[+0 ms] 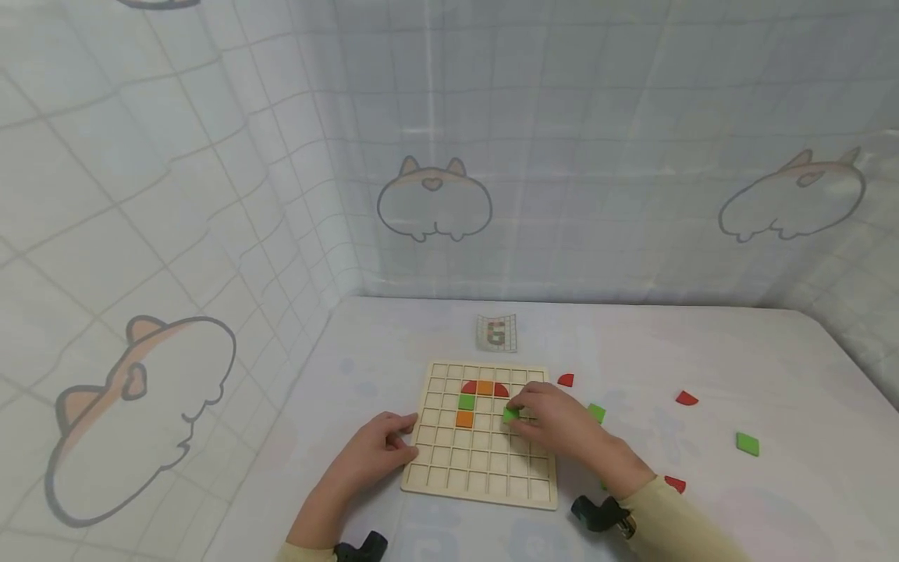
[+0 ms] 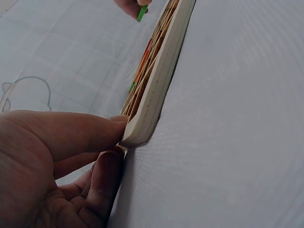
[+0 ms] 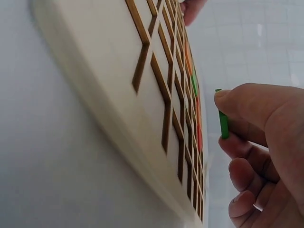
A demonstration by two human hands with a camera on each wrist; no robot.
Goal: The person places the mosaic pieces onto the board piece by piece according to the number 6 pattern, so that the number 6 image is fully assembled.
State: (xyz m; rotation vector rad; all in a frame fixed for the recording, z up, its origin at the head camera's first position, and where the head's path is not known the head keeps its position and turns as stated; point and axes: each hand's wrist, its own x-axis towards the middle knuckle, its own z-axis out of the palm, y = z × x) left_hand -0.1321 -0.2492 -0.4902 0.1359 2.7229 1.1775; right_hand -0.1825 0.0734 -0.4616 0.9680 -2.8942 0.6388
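A light wooden grid board (image 1: 477, 478) lies on the table, tilted a little in the head view. My left hand (image 1: 371, 446) grips its left edge, thumb on top and fingers at the side, as the left wrist view shows. Between thumb and fingertip my right hand (image 1: 565, 420) pinches a green square tile (image 3: 223, 124), held just over the right half of the grid. Set in the grid are an orange tile (image 1: 485, 388) between two red quarter-round tiles (image 1: 502, 389), then a green tile (image 1: 467, 402) and another orange tile (image 1: 464, 420) down the left.
Behind the board lies a small pattern card (image 1: 496, 334). Loose pieces lie to the right: a red quarter-round (image 1: 566, 380), a green tile (image 1: 597, 412) partly behind the right hand, a red piece (image 1: 687, 398), a green tile (image 1: 747, 443) and a red piece (image 1: 675, 484) by the sleeve.
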